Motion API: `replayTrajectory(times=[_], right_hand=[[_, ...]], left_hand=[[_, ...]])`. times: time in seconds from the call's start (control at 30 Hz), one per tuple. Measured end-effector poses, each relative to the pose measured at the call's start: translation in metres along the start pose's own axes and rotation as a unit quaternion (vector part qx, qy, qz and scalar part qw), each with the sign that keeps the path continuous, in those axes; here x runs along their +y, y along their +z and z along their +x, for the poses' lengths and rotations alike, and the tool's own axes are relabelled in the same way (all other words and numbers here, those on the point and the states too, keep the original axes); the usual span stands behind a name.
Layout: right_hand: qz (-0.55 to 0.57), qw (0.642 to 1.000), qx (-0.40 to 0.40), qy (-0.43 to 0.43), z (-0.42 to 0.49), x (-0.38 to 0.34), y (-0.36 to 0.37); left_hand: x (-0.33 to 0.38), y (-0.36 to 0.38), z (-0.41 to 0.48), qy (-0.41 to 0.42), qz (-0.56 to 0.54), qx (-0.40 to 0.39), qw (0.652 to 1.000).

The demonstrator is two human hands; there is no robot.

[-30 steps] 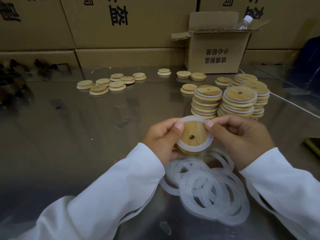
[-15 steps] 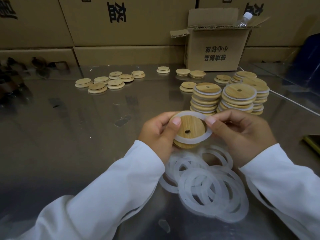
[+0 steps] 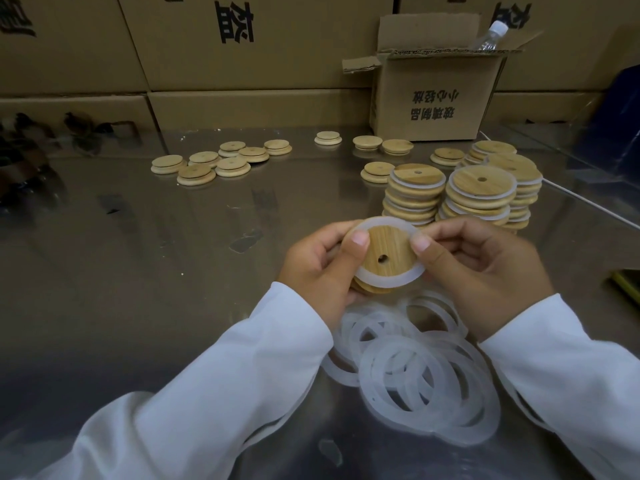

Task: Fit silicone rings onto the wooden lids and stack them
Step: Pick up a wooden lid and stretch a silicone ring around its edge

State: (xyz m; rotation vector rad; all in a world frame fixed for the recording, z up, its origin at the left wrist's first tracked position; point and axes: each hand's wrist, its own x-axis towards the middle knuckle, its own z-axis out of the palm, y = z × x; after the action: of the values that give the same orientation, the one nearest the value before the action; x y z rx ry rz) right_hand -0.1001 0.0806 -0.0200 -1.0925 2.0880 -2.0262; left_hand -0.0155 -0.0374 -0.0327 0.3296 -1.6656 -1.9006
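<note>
A round wooden lid (image 3: 388, 252) with a small centre hole is held tilted above the table, a white silicone ring (image 3: 391, 280) lying around its raised face. My left hand (image 3: 322, 271) grips the lid's left edge, thumb pressing on the ring. My right hand (image 3: 485, 271) pinches the ring at the lid's upper right. Below my hands lies a heap of loose silicone rings (image 3: 415, 368). Just behind stand three stacks of ringed lids (image 3: 415, 192), (image 3: 481, 195), (image 3: 516, 174).
Bare wooden lids (image 3: 207, 164) lie scattered at the back left, and more bare lids (image 3: 377, 143) sit at the back middle of the shiny table (image 3: 138, 271). An open carton (image 3: 436, 95) with a plastic bottle (image 3: 490, 36) stands at the back right. Large cartons (image 3: 242, 39) wall the rear.
The lid and both hands have stayed in place. The ring has been worked down round the lid and sits more evenly on it, with the lid tipped slightly more towards me.
</note>
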Motion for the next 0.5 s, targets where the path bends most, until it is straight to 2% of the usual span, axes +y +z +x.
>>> replayTrajectory(times=[0.13,0.23,0.37,0.5], right_hand=[[0.015,1.0,0.003,0.022,-0.0016,0.0011,0.0027],[0.012,0.999,0.008,0.033,-0.0004,0.0016,0.0024],[0.003,0.998,0.021,0.057,0.0023,0.0054,-0.0011],[-0.037,0.999,-0.01,0.02,-0.0023,0.0039,0.0007]], left_hand=[[0.0029,0.0001,0.0032,-0.057,-0.111,0.022,0.992],[0.0051,0.0001,0.0021,-0.082,-0.154,-0.009,0.985],[0.0062,-0.0025,0.0029,-0.099,-0.136,-0.052,0.984],[0.0022,-0.0052,0.0043,-0.079,-0.086,-0.041,0.992]])
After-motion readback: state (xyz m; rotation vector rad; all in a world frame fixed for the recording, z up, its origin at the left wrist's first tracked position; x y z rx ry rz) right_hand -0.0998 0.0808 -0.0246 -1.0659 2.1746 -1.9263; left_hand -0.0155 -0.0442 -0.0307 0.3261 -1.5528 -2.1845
